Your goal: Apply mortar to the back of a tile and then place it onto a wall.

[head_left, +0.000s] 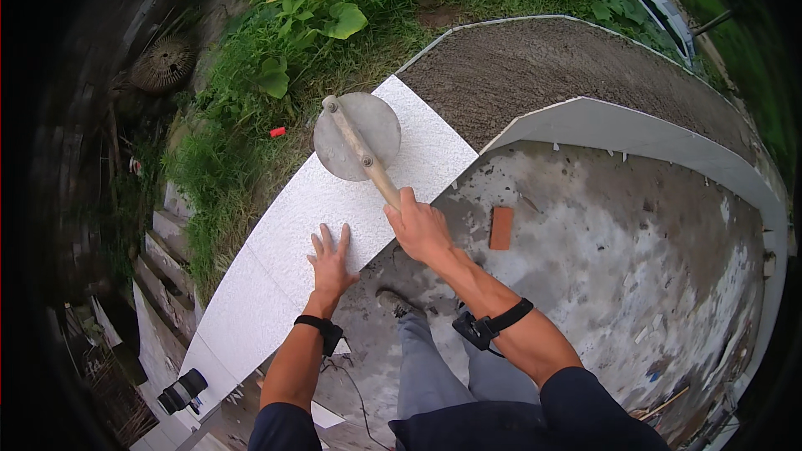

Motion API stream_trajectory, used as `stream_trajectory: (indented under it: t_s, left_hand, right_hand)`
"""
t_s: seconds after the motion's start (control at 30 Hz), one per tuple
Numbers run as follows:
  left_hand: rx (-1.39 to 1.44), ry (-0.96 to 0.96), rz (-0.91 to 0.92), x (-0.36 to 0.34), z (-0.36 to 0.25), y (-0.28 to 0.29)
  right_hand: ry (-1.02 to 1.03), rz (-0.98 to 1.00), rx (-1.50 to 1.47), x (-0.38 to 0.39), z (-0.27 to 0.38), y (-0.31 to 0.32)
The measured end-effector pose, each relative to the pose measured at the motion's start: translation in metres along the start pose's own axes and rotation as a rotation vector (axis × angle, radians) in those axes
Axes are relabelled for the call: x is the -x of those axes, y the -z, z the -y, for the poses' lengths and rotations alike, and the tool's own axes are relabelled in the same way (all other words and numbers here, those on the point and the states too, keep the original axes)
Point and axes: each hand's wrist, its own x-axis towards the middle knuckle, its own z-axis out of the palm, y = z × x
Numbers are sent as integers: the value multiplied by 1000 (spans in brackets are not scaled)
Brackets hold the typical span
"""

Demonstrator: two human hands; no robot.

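Observation:
My right hand (419,228) is wrapped round the wooden handle of a paving beater (376,129), a round grey disc with the handle bolted across it. The disc lies over, or just above, the far part of a rough white stone slab (434,150); I cannot tell whether it touches. My left hand (332,263) rests on the white surface nearer to me, fingers spread and holding nothing. A thin joint line parts the slab from another white slab (242,292) toward the lower left.
Grey-brown mortar bed (535,54) curves away beyond the slab, edged inside by a pale upright facing (643,134). A red brick (501,228) lies on the concrete floor (585,234). A black cylindrical object (182,391) stands at lower left. Plants (334,17) grow along the outer side.

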Motion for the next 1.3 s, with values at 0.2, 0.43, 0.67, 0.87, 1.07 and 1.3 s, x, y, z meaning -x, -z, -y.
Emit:
stream_trajectory:
  t_s: [0.2,0.43,0.67,0.87,1.07,1.3]
  left_hand:
    - [-3,-5,8,-3,-3,-2]
    - [-11,-22,5,0,-2,-2]
    - [16,1,23,-2,0,-2]
    - [17,31,22,-6,-9,-2]
    - [27,27,-2,0,-6,0]
    - [47,32,36,-1,-8,-1]
  right_hand:
    - [4,-18,47,-27,-19,-17]
    - [-15,34,52,-4,0,-14]
    - [-2,28,9,9,1,-11]
    - [-17,-13,9,16,-27,-17]
    - [-16,-5,-14,46,-25,-14]
    - [-46,13,-20,37,-33,-14]
